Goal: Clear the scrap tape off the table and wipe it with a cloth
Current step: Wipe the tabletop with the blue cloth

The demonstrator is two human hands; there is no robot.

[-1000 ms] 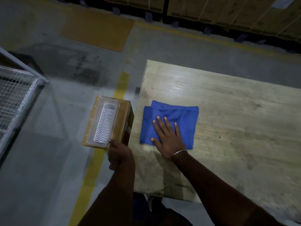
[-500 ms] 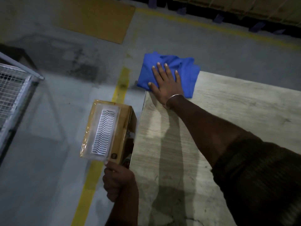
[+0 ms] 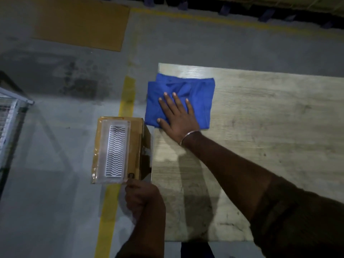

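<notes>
A folded blue cloth (image 3: 202,97) lies on the far left corner of the pale wooden table (image 3: 260,146), its left edge hanging slightly over the side. My right hand (image 3: 176,116) presses flat on the cloth with fingers spread, a metal bangle on the wrist. My left hand (image 3: 141,198) grips the near edge of a brown cardboard box (image 3: 137,146) held off the table's left side; a clear plastic sleeve with a wavy white pattern (image 3: 116,153) lies on top of the box. No scrap tape shows on the table.
A yellow floor line (image 3: 126,97) runs under the box. A wire-mesh cage (image 3: 9,120) stands at the left edge. A brown cardboard sheet (image 3: 80,21) lies on the grey floor beyond. Dark pallets line the far side.
My right hand has pulled the cloth back from the table's far edge toward me, along the left side. The box in my left hand has stayed beside the table.
</notes>
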